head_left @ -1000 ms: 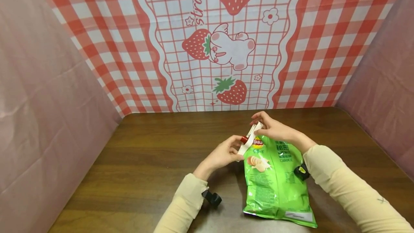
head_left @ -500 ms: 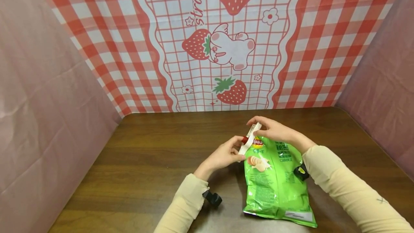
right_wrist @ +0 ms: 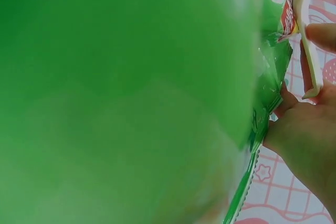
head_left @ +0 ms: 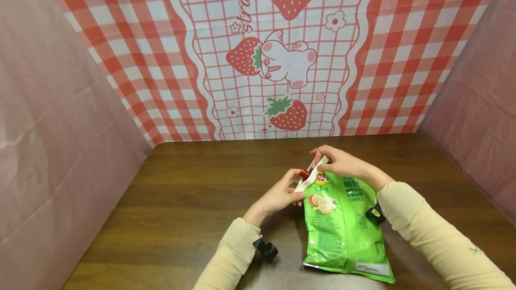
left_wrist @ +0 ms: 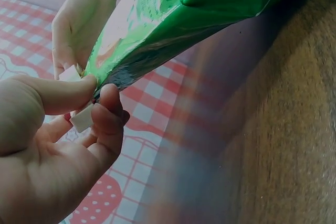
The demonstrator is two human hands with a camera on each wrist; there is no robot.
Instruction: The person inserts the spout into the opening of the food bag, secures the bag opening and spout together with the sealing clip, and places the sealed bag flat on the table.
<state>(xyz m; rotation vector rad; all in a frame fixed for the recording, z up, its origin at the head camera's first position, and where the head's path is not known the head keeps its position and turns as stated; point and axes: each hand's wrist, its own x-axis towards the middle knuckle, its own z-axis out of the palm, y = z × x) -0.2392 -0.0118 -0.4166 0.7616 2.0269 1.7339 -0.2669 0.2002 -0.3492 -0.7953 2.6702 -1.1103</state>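
The green snack bag (head_left: 342, 227) lies on the brown wooden table (head_left: 181, 191), in front of the person and right of the middle, its top raised between the two hands and its bottom edge towards the wearer. It is bright, glossy and puffed out, with creases and white highlights near the lower corners. A red and yellow oval logo (head_left: 321, 178) sits near the top, over a picture of pale round slices; a long seam runs down the panel, with dark green lettering on both sides of it. A whitish label (head_left: 367, 268) marks the bottom right corner. In the right wrist view the bag fills most of the space, blurred up close, with a finely toothed seam along one edge.

A white clip (head_left: 311, 179) slants across the upper left end of the bag. Its front bar is long and narrow, gently curved, with a small red piece (head_left: 304, 174) beside it and a second pale strip behind. Whether the bag's edge lies between the two bars cannot be told.

The left hand (head_left: 276, 195) pinches the clip's lower end and the bag's corner, thumb and index tips drawn close together. The right hand (head_left: 346, 163) holds the clip's upper end, thumb against the front bar and fingers bent over behind it; their exact contact is partly hidden.
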